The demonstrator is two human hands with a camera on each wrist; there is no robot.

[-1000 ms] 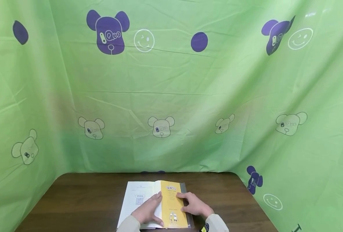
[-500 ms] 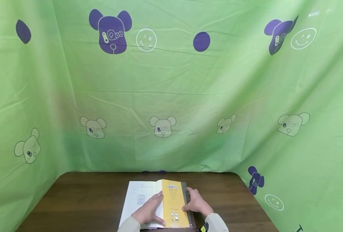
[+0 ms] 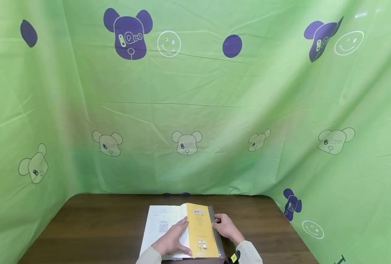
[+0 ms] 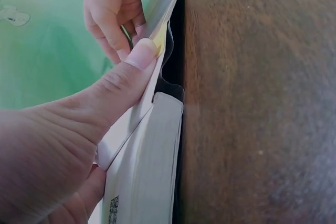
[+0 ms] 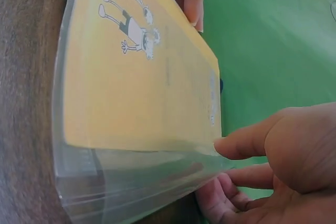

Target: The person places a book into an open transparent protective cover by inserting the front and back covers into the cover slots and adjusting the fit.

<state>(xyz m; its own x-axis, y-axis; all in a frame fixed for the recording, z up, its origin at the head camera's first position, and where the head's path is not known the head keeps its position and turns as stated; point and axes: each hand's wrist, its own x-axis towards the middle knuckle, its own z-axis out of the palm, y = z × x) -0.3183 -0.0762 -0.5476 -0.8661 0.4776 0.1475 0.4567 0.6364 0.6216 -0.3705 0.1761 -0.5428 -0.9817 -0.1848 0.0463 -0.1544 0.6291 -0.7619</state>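
An open book (image 3: 160,218) lies on the table, white pages at the left. Its yellow flap (image 3: 198,227) is at the right, with a clear plastic book cover (image 5: 142,174) reaching past the flap's edge. Across the fold, my left hand (image 3: 170,240) rests on the white page with its fingers extended. In the left wrist view its thumb presses along the page beside the flap. My right hand (image 3: 227,226) pinches the outer edge of the clear cover, thumb at the flap's edge and fingertips underneath. Seen from the right wrist, the cover bends up off the table there.
The brown wooden table (image 3: 99,227) extends on both sides of the book. A green printed curtain (image 3: 189,110) hangs behind it and along both sides. A dark band with a yellow patch (image 3: 233,257) is on the right wrist.
My right hand has shifted from on top of the yellow flap to the clear cover's outer edge, which it now pinches. My left hand keeps its place on the page; the view shifts slightly.
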